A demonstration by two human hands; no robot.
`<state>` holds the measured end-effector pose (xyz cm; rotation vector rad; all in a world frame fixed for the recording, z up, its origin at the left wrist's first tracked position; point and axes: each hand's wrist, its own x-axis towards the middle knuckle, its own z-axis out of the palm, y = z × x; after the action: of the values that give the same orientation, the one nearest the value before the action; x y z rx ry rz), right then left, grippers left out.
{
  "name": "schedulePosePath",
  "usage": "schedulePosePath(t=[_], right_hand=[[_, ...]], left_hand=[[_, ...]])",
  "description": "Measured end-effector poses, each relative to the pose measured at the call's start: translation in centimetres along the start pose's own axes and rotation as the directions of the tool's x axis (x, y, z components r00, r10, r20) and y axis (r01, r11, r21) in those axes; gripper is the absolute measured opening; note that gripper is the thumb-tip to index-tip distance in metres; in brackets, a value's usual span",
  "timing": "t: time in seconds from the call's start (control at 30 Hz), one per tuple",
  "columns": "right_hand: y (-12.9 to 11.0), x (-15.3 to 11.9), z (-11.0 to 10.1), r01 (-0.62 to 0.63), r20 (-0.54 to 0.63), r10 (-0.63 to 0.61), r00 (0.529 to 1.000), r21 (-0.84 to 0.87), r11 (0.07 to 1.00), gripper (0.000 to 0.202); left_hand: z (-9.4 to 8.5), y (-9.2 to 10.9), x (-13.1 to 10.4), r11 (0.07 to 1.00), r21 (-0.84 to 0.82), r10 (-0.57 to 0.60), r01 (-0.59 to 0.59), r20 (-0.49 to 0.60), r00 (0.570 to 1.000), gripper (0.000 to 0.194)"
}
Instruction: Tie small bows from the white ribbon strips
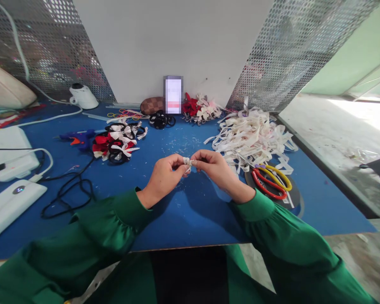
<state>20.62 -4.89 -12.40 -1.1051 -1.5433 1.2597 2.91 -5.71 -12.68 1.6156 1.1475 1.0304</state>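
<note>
Between my two hands, over the middle of the blue table, is a small piece of white printed ribbon, bunched or folded. My left hand pinches it from the left with thumb and forefinger. From the right, my right hand pinches the same ribbon, its other fingers curled in. The fingertips almost meet and hide much of the ribbon's shape. Right of my right hand lies a large heap of loose white ribbon strips. Scissors with red and yellow handles rest against that heap, over a dark round item.
Hair ties with red and white bows lie left, beside a blue glue gun. A phone leans at the back near black hair ties and more bows. A white power bank and a black cord occupy the left.
</note>
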Motion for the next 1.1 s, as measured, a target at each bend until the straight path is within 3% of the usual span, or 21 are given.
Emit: schedulePosePath(t=[0.1,0.27,0.37,0.6,0.8,1.0,1.1], right_hand=[[0.09,0.04,0.11,-0.016,-0.015,0.016,1.000,0.013,1.000,0.014],[-0.19,0.28,-0.38,-0.149,0.135,0.136,0.981,0.087,0.985,0.015],[-0.35,0.25,-0.52,-0.191,0.125,0.170,0.977,0.181,0.965,0.016],[-0.05,-0.04,0.32,-0.068,-0.040,0.075,0.996,0.144,0.987,0.029],[-0.07,-0.15,0.31,-0.022,-0.045,0.024,0.999,0.042,0.999,0.024],[-0.43,0.09,-0.19,-0.097,0.064,0.088,0.994,0.159,0.983,0.018],[-0.46,0.13,-0.32,-0.112,0.035,0.107,0.994,0.166,0.980,0.016]], left_hand=[[0.00,-0.04,0.07,1.000,0.025,-0.018,0.018,0.007,1.000,0.005],[0.02,-0.07,0.10,0.999,0.046,-0.012,0.012,-0.003,1.000,0.006],[0.01,0.09,0.11,0.999,-0.012,-0.030,0.030,0.008,1.000,0.007],[-0.06,-0.02,0.15,0.998,-0.064,-0.029,0.029,-0.004,1.000,0.007],[0.05,-0.01,0.09,0.998,-0.051,-0.021,0.021,-0.006,1.000,0.007],[0.02,0.01,-0.04,1.000,0.002,0.010,-0.010,0.002,1.000,0.007],[-0.08,0.26,0.00,0.999,-0.047,-0.026,0.027,0.016,1.000,0.008]])
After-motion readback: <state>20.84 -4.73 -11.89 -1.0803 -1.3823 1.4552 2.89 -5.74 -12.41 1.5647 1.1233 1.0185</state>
